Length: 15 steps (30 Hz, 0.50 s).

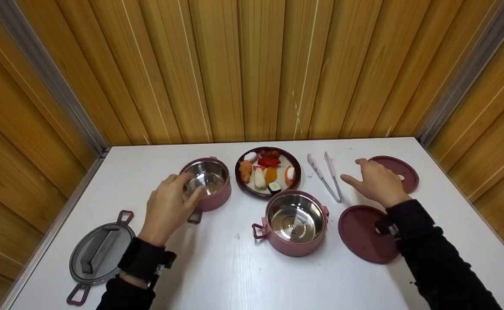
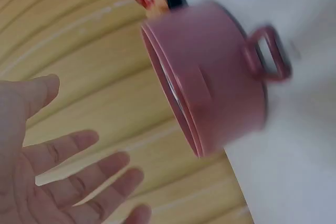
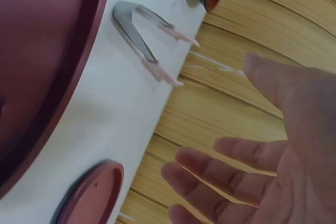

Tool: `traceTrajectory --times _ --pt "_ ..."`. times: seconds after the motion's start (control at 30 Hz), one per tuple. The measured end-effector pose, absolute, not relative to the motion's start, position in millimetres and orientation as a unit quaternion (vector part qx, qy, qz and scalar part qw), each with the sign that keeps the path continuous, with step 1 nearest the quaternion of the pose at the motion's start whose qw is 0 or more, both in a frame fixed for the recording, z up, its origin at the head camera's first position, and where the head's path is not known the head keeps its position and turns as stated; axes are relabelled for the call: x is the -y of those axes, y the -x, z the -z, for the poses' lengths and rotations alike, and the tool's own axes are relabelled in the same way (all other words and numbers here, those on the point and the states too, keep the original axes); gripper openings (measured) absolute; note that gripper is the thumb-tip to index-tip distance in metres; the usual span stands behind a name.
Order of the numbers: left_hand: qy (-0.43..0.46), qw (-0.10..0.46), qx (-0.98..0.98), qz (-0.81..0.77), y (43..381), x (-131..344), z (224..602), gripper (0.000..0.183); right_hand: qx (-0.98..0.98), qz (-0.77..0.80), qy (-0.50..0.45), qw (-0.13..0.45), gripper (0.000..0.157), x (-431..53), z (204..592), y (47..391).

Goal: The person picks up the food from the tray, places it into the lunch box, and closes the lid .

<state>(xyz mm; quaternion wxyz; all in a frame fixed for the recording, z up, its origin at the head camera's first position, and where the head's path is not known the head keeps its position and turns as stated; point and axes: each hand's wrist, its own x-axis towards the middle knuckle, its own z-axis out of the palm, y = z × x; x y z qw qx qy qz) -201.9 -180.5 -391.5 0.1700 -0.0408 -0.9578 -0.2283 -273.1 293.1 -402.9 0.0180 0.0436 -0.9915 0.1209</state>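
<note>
My left hand (image 1: 168, 206) hovers by the smaller pink pot (image 1: 218, 201), its fingers spread and holding nothing. In the left wrist view, that pot (image 2: 215, 72) stands apart from the fingertips, with one loop handle in sight. The steel inside of the pot shows in the head view. Over on the right, my right hand (image 1: 377, 181) is in the air between the tongs (image 1: 334, 185) and two maroon lids, fingers apart and nothing in them. It partly covers the far lid (image 1: 410, 178); the sleeve and wrist strap overlap the near lid (image 1: 362, 237).
A larger pink pot (image 1: 295, 249) with a steel inside stands at the middle. Behind it, a dark-rimmed plate (image 1: 298, 170) bears several sushi-like food pieces. At the left lies a grey lid (image 1: 105, 254) with a bar handle and maroon loops. Wood-look panels enclose the white table.
</note>
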Motion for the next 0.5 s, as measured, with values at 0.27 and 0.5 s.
traceTrajectory --times 0.27,0.5 --pt "0.130 0.113 0.928 0.330 182 132 413 0.025 0.991 -0.124 -0.033 -0.029 0.072 -265 415 307" --pt "0.185 0.037 0.911 0.366 177 106 435 0.034 0.992 -0.117 -0.022 -0.042 0.053 -251 430 324"
